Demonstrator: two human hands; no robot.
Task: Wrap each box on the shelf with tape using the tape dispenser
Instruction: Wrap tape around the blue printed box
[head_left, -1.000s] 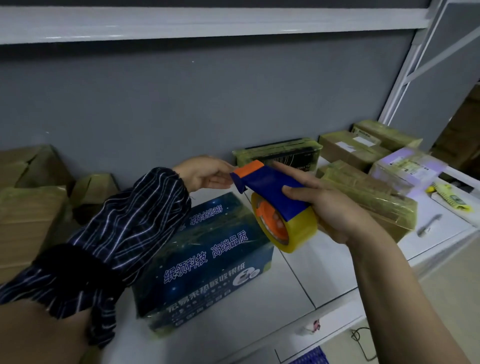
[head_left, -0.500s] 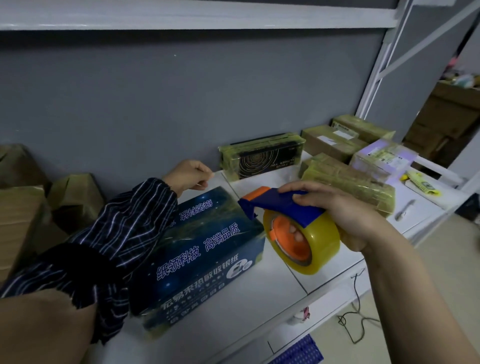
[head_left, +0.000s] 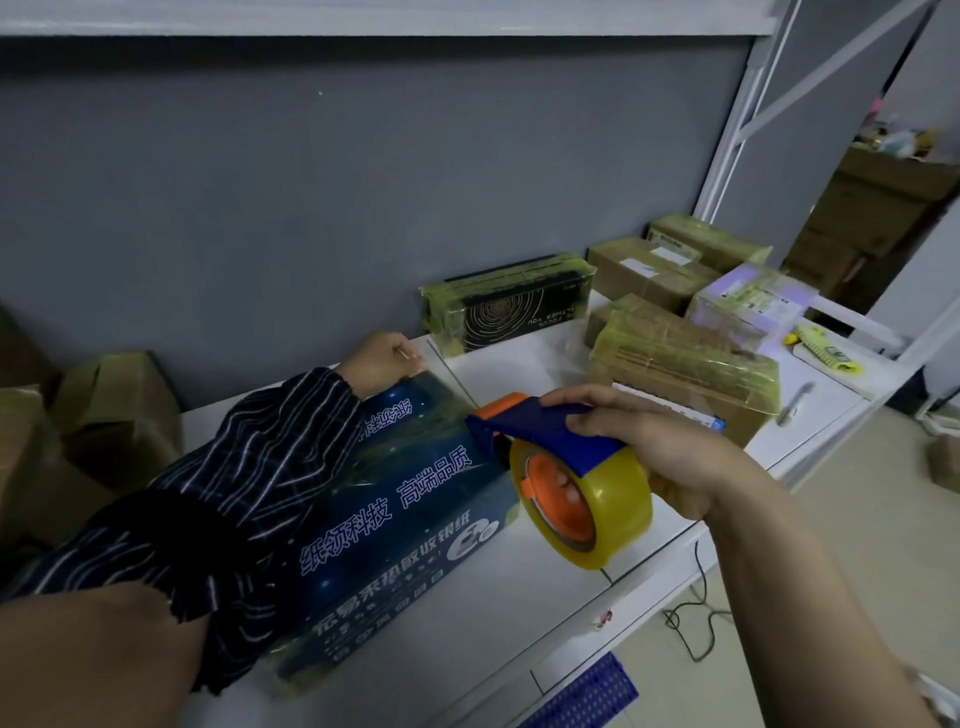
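A dark blue box (head_left: 395, 525) with white lettering lies on the white shelf (head_left: 519, 613), partly under shiny tape. My left hand (head_left: 382, 364) rests on the box's far end, fingers curled at its top edge; my striped sleeve crosses the box. My right hand (head_left: 660, 447) grips a blue and orange tape dispenser (head_left: 550, 431) carrying a yellowish tape roll (head_left: 608, 509). The dispenser's orange nose sits at the box's right end.
Several tape-wrapped boxes stand to the right: a black one (head_left: 509, 304) against the grey back wall, brown ones (head_left: 680, 369) and a pale one (head_left: 753, 304). Taped cartons (head_left: 114, 415) sit at the left. A yellow utility knife (head_left: 826, 351) lies near the shelf's right edge.
My right hand has brought the dispenser down from above the box to its right end. My left hand stayed at the box's far end.
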